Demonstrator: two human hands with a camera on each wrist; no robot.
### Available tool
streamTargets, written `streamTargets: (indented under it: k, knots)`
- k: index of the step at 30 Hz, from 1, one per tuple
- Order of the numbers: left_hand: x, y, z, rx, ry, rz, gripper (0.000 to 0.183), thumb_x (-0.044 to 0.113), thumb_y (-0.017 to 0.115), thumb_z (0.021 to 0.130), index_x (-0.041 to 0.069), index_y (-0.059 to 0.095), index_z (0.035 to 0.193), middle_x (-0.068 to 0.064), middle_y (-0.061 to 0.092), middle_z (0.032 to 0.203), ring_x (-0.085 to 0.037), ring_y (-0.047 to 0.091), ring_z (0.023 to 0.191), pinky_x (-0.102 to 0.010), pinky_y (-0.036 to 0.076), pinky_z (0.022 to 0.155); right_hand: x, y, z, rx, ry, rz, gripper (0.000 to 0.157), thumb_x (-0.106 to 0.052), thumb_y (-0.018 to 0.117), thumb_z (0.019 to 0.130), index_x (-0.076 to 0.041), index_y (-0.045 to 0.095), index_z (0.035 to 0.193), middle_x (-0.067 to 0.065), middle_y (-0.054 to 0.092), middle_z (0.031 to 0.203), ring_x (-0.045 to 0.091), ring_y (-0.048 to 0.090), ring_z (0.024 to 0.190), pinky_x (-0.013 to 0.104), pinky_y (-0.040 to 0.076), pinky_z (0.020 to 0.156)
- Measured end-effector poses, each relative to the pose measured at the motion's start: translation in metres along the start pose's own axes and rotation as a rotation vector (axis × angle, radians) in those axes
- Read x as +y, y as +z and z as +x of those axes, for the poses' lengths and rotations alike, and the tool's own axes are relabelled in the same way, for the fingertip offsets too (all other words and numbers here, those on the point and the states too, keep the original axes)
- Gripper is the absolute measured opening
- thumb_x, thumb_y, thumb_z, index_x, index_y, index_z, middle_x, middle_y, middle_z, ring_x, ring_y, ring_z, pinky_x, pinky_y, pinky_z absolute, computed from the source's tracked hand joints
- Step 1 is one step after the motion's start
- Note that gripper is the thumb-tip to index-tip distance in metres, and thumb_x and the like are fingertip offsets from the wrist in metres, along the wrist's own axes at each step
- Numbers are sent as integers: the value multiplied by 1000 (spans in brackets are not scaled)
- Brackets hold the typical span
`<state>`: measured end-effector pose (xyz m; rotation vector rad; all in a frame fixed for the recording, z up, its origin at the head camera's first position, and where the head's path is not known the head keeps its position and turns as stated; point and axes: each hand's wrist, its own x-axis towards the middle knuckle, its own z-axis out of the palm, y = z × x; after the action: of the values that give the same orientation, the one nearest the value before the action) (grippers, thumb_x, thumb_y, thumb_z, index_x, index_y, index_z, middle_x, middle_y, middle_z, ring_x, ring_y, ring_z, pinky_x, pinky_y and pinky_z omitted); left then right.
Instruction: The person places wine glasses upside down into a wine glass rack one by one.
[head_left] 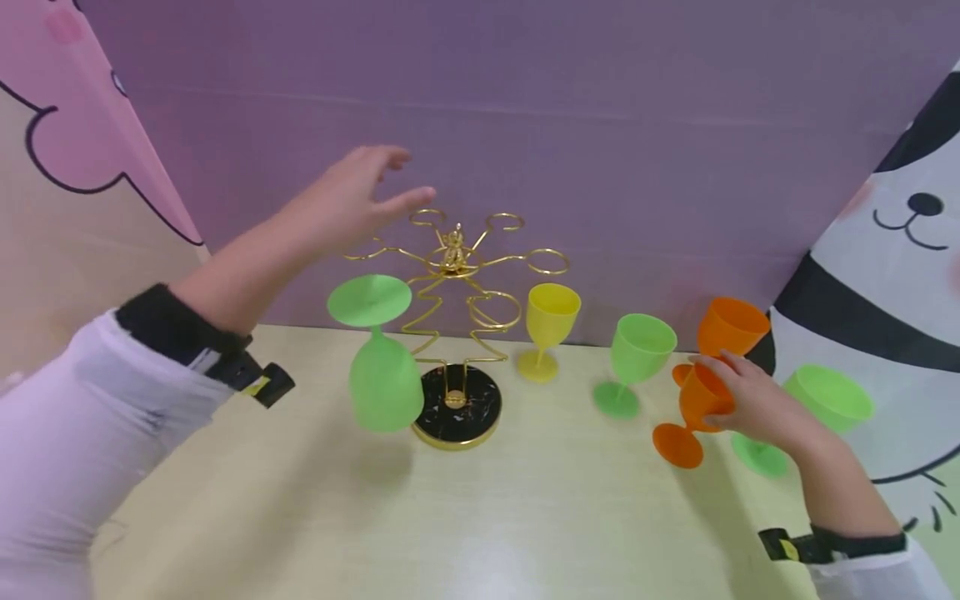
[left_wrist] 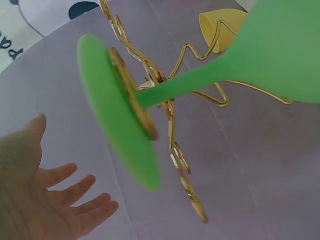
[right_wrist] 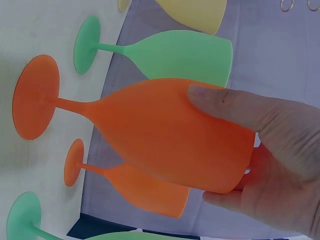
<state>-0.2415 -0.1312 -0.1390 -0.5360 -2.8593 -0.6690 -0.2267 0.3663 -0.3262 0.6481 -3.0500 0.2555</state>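
A green plastic goblet [head_left: 386,383] hangs upside down from a ring on the left of a gold wire rack [head_left: 454,260]. In the left wrist view, the ring sits just under the goblet's foot [left_wrist: 117,117]. Above that foot, my left hand [head_left: 348,200] is raised with fingers spread, holding nothing. Over at the right, my right hand [head_left: 757,404] grips the bowl of an upright orange goblet [right_wrist: 170,132], thumb on the near side. Whether its foot [head_left: 678,446] touches the table cannot be told. A second orange goblet [head_left: 733,325] stands behind it.
A yellow goblet [head_left: 553,312] stands right of the rack's black round base [head_left: 459,404]. Farther right are a green goblet [head_left: 642,346] and, beyond my right hand, another green goblet [head_left: 828,396]. A purple backdrop [head_left: 637,183] rises behind the table [head_left: 480,517].
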Motion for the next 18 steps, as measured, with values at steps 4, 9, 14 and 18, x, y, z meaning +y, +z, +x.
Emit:
streamTargets:
  k: [4,9,14,18]
  knots:
    - [16,-3,21,-102,-1,56,75,58,38,91,8,20,144,-15,28,146,-31,24,132,-51,21,109,1,0,-1,12,-11,-7,79,-16,77,68,-1,34,133,39,30,130,56,28,114,69,29,91]
    - [28,-1,39,-221,-32,140,75,57,39,91,5,23,143,-17,32,144,-32,30,129,-49,25,108,1,0,-1,13,-20,6,80,-16,77,68,-3,34,134,39,29,130,57,27,114,70,29,90]
    - [37,5,51,-320,-63,232,71,51,41,93,1,25,141,-18,31,145,-33,27,130,-47,23,110,1,-1,0,21,-26,-3,79,-15,77,68,-3,34,134,39,31,130,56,28,113,70,30,90]
    - [42,14,57,-360,-44,281,67,46,43,94,-1,29,139,-19,30,145,-35,24,131,-46,21,111,1,0,-1,17,-19,-9,78,-16,77,68,-1,35,132,39,31,129,56,29,113,69,30,90]
